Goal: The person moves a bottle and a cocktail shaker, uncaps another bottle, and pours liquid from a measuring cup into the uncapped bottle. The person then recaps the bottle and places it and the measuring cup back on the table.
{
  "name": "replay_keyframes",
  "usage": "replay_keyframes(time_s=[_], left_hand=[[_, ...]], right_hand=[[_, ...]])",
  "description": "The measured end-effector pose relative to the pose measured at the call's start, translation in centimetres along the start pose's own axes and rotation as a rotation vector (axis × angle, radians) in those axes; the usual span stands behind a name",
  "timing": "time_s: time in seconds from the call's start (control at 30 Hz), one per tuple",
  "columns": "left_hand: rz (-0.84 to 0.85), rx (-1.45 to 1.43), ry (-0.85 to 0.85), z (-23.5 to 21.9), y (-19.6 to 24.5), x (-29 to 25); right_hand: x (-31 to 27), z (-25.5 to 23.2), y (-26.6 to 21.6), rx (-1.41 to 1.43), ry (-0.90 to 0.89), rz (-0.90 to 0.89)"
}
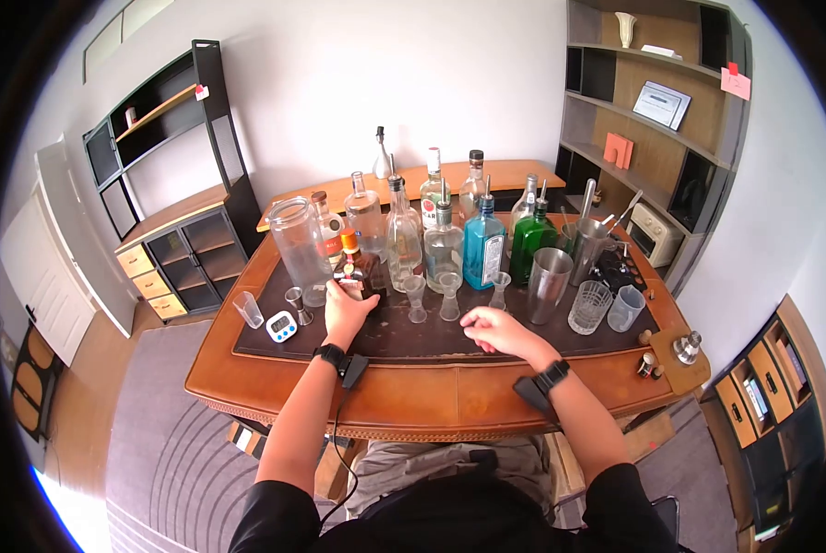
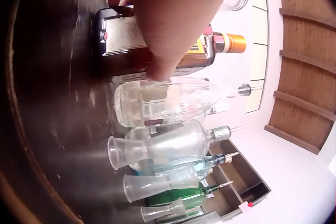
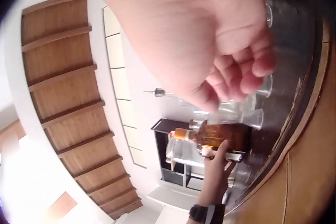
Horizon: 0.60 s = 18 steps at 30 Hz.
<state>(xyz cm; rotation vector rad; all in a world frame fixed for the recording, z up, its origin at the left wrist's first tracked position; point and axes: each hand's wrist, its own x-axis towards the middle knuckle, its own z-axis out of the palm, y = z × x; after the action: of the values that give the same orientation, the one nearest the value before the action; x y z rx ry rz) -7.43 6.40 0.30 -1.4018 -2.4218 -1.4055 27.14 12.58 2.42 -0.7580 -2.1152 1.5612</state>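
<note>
Left hand (image 1: 347, 309) grips squat brown orange-capped liquor bottle (image 1: 353, 265), still standing on table (image 1: 431, 392) mat; nothing poured. Right hand (image 1: 494, 330) loosely curled, empty.

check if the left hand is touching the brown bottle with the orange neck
Touching. The right wrist view shows the left hand wrapped around the brown bottle; the head view agrees, with its fingers on the bottle's lower body.
</note>
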Motion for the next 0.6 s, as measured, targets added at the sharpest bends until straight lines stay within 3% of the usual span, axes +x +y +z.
replay_keyframes(time_s=[0.17,0.37,0.43,0.47,0.6], left_hand=[[0.056,-0.005,0.166,2.6,0.0,1.6],[0.092,0.021,0.187,3.9,-1.3,2.6],[0.103,0.009,0.169,4.0,-2.2,2.8],[0.047,0.048,0.078,3.9,-2.9,2.9],[0.055,-0.064,0.056,4.2,-3.9,3.2]], right_hand=[[2.3,1.3,2.1,0.332,0.027,-0.041],[1.6,1.9,3.2,0.239,0.016,0.043],[2.1,1.9,3.1,0.238,-0.004,0.059],[2.2,2.1,3.1,0.229,-0.003,0.077],[2.3,2.3,2.9,0.181,-0.013,0.114]])
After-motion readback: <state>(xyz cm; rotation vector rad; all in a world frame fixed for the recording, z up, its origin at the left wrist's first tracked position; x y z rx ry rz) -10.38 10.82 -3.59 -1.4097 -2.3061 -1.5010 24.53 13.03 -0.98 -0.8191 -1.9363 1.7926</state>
